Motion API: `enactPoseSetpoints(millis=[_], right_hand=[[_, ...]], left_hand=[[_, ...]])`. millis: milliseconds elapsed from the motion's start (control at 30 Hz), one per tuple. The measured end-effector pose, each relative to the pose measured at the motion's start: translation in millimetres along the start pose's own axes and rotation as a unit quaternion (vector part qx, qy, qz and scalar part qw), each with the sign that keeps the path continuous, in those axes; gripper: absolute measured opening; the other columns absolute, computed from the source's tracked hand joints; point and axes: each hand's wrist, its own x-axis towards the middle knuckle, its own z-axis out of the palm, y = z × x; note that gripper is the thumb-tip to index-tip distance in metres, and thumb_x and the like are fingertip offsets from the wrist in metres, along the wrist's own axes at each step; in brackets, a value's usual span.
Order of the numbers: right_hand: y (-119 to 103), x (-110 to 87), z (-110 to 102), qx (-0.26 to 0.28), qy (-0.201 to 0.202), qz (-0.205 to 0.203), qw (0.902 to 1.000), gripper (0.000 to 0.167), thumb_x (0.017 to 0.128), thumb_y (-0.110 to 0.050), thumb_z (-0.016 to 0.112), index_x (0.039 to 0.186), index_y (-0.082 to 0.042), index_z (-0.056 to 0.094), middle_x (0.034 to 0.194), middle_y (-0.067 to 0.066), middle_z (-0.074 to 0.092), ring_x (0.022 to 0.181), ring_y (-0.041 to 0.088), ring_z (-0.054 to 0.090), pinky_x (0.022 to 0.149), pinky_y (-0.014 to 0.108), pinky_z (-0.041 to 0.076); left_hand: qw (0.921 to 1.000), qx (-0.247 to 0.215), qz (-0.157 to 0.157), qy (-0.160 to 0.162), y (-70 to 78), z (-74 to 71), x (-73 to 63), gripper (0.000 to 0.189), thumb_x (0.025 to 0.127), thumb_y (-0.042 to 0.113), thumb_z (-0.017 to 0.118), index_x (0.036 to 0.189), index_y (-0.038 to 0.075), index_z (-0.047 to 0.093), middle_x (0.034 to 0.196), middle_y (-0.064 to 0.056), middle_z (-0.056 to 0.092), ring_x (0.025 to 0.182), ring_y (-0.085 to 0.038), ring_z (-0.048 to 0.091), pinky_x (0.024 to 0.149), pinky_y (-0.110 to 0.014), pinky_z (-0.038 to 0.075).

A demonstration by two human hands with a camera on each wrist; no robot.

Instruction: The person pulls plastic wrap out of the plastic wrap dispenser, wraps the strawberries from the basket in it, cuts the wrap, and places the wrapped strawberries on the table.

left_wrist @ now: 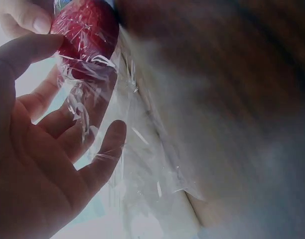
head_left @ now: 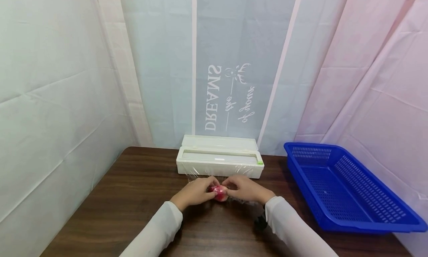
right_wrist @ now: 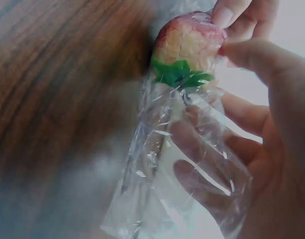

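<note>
A red and pale-yellow peach (head_left: 220,194) with green leaves (right_wrist: 180,73) at one end is covered in clear cling film (right_wrist: 142,194). Over its red end, my left hand (head_left: 198,192) holds the fruit between thumb and fingers, the film draped across the other fingers in the left wrist view. From the leafy side my right hand (head_left: 250,190) grips it too, thumb on the near face and fingers behind the film. Loose film trails past both hands. Just behind them stands a white cling film box (head_left: 220,169), its lid (head_left: 219,142) raised.
A blue perforated basket (head_left: 321,216) sits on the right of the brown wooden table (head_left: 110,197). A small green piece (head_left: 260,162) marks the box's right end. Curtains with printed lettering (head_left: 214,97) hang behind the table, and pale cloth (head_left: 60,82) hangs along both sides.
</note>
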Motion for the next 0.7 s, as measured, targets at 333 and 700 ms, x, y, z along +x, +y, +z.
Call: enactPoseSetpoints(millis=[333, 700], right_hand=[[-25, -2.3, 7, -0.085, 0.138, -0.06, 0.985, 0.017, 0.09, -0.016, 0.076, 0.105, -0.008, 0.072, 0.102, 0.001, 0.066, 0.094, 0.016, 0.061, 0.082, 0.034, 0.053], [-24, 1.9, 22, -0.109, 0.115, -0.024, 0.9871, 0.041, 0.082, -0.019, 0.085, 0.117, -0.008, 0.067, 0.111, 0.003, 0.062, 0.095, 0.016, 0.061, 0.082, 0.032, 0.054]], left_hand=[[0.9982, -0.057, 0.002, -0.018, -6.4, -3.4, 6.9, 0.02, 0.097, 0.015, 0.066, 0.115, 0.007, 0.065, 0.104, -0.005, 0.07, 0.097, -0.019, 0.067, 0.085, -0.035, 0.054], [0.9985, -0.053, 0.003, -0.01, -13.7, -6.5, 8.6, 0.02, 0.098, 0.014, 0.062, 0.116, 0.006, 0.069, 0.107, -0.003, 0.069, 0.089, -0.016, 0.061, 0.084, -0.036, 0.052]])
